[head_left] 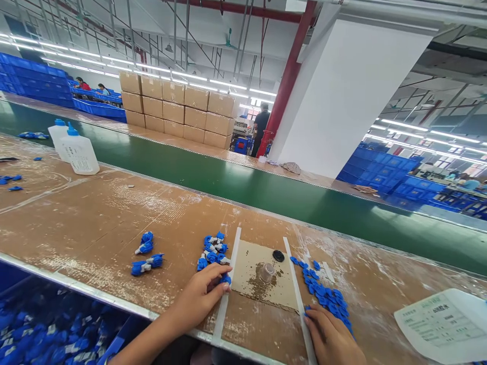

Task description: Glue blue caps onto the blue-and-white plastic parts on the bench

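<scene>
My left hand (pixel 201 296) rests at the near end of a pile of blue parts with white pieces (pixel 213 247). Its thumb and fingers close around a small blue part (pixel 225 279). On the other side, my right hand (pixel 330 334) is at the near end of a row of small blue pieces (pixel 323 294); its fingertips pinch a blue piece (pixel 307 308), mostly hidden by them. Between both hands lies a cardboard sheet (pixel 247 258) with dark wet spots, holding a small clear cup (pixel 267 272) and a black round cap (pixel 278 255).
White tape strips (pixel 235 248) flank the cardboard. Two blue-capped bottles (pixel 81 154) stand at left; a large white bottle (pixel 443 324) lies at right. A blue bin of parts (pixel 49 324) sits below the table's edge. Beyond runs a green conveyor belt (pixel 213 177), with stacked cartons (pixel 175 109) behind.
</scene>
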`<action>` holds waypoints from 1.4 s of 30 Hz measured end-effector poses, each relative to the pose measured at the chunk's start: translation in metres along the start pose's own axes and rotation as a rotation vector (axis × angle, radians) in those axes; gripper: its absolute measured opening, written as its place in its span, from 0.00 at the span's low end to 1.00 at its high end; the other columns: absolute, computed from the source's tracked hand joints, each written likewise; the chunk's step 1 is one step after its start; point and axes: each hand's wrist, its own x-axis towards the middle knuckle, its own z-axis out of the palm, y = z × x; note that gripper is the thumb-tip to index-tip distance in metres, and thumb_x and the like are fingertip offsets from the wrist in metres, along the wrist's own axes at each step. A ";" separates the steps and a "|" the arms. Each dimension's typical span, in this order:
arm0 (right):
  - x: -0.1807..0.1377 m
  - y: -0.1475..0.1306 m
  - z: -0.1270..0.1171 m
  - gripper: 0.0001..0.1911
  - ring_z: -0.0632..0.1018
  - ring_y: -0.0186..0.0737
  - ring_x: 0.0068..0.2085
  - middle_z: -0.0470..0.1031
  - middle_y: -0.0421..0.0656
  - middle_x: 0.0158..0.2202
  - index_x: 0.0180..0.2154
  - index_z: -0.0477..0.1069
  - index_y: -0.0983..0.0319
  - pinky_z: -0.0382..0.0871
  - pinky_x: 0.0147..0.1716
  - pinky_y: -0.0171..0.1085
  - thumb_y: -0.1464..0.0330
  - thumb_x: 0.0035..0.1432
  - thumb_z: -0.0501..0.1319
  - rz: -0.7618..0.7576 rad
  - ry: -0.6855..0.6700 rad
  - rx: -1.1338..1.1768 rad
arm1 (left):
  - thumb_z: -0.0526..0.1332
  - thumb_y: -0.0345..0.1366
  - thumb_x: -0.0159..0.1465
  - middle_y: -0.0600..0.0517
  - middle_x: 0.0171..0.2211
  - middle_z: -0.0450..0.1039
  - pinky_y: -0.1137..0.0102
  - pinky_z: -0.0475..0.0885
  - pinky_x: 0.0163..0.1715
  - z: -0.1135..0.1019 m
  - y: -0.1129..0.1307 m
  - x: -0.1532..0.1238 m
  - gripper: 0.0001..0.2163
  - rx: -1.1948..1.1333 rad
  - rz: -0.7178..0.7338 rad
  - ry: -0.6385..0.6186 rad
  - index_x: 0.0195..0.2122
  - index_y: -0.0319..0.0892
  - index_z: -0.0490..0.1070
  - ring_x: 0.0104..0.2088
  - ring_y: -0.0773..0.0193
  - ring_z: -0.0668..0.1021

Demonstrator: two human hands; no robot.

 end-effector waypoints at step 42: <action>0.066 -0.125 -0.020 0.21 0.75 0.43 0.45 0.75 0.44 0.42 0.42 0.66 0.57 0.67 0.46 0.43 0.60 0.46 0.66 0.850 -0.055 1.859 | 0.68 0.37 0.51 0.50 0.34 0.71 0.70 0.70 0.31 0.000 0.003 -0.004 0.22 -0.883 -0.254 -0.120 0.46 0.40 0.65 0.31 0.63 0.78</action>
